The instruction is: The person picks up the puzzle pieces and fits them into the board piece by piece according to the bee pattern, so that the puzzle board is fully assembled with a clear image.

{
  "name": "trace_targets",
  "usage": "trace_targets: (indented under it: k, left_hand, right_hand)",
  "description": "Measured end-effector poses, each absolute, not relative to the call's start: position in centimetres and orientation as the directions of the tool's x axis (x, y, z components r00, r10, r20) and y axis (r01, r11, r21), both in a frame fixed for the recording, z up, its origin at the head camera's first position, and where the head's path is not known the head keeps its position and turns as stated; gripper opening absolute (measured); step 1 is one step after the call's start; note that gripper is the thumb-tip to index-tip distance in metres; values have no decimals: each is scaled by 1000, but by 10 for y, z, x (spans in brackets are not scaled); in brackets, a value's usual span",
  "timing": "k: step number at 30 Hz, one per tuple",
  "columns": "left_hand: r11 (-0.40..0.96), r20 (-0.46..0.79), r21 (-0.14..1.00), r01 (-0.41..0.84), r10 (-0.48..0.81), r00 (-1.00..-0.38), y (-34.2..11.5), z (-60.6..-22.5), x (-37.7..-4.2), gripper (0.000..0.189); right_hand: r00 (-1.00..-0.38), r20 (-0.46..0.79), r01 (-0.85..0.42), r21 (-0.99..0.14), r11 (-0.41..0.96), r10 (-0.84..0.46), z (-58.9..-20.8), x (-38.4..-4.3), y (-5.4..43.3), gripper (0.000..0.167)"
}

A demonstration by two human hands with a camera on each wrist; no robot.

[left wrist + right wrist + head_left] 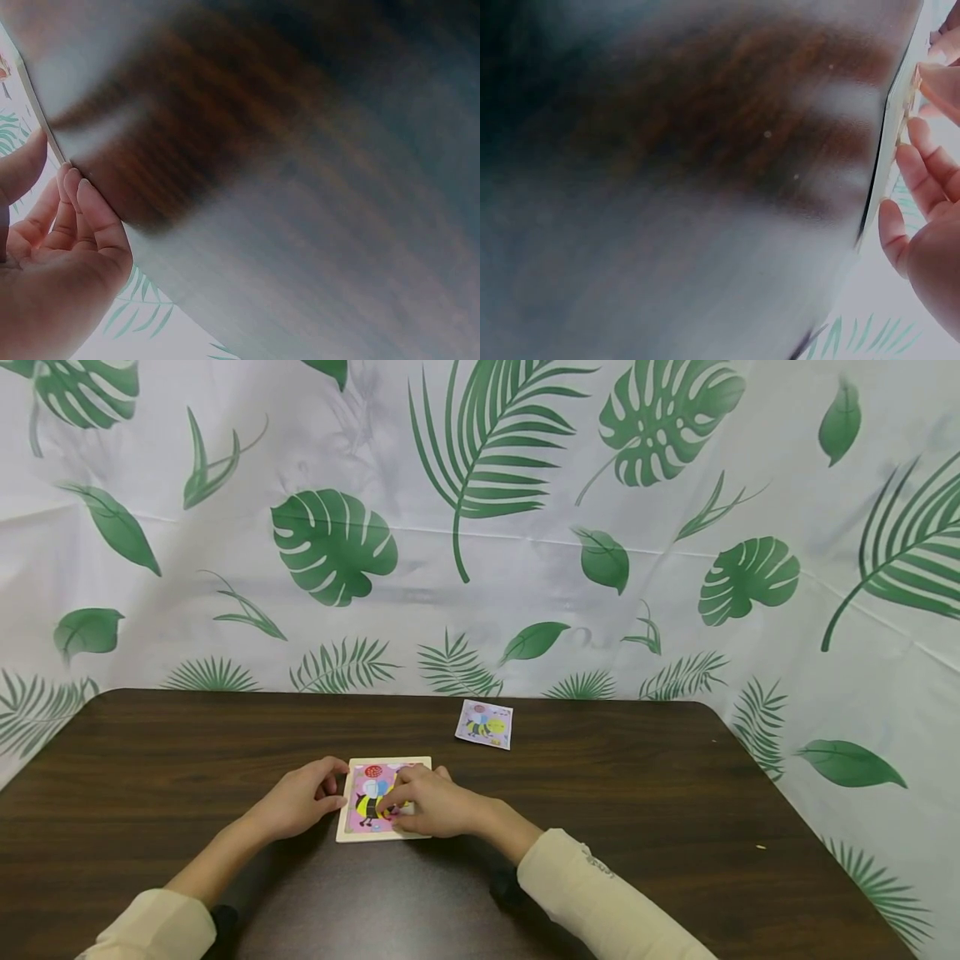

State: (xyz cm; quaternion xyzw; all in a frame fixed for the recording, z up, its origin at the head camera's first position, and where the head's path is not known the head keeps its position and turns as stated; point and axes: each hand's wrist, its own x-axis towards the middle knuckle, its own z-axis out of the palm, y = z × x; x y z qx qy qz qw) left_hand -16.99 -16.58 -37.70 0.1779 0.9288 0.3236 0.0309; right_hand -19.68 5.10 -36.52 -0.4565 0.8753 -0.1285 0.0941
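Observation:
A square jigsaw puzzle (362, 827) in a pale wooden frame lies on the table, with a bee and a red balloon on a pink ground. My left hand (295, 799) rests at its left side; thumb and fingertips touch the frame's edge, spread apart, in the left wrist view. Over the right half is my right hand (438, 802), its fingers bent down and fingertips close together on the bee's picture, covering part of it. I cannot tell whether a puzzle piece is between them. In the right wrist view, the fingers (922, 176) spread along the frame's edge.
A small picture card (485, 724) with the same bee lies behind the puzzle, near the back edge of the dark wooden table (630, 810). Behind the table hangs a white cloth (525, 560) with green leaves. A tiny pale scrap (761, 847) lies at the right.

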Motion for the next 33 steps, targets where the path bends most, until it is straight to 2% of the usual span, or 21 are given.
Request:
trace_targets:
  k: [15, 19, 24, 33]
  left_hand:
    - [738, 36, 609, 292, 342, -939, -165, -378, -171, 34]
    - [741, 33, 607, 287, 337, -941, -165, -378, -171, 35]
    - [744, 31, 605, 283, 333, -943, -165, -377, -171, 35]
    - [742, 24, 612, 276, 331, -943, -165, -378, -171, 36]
  right_hand:
    - [-550, -39, -754, -406, 516, -834, -359, -199, 65, 24]
    - [-539, -27, -743, -455, 491, -842, -356, -199, 75, 26]
    - [-554, -43, -705, -506, 497, -831, -355, -199, 90, 27]
    - [-564, -42, -692, -521, 500, -825, -353, -195, 126, 27]
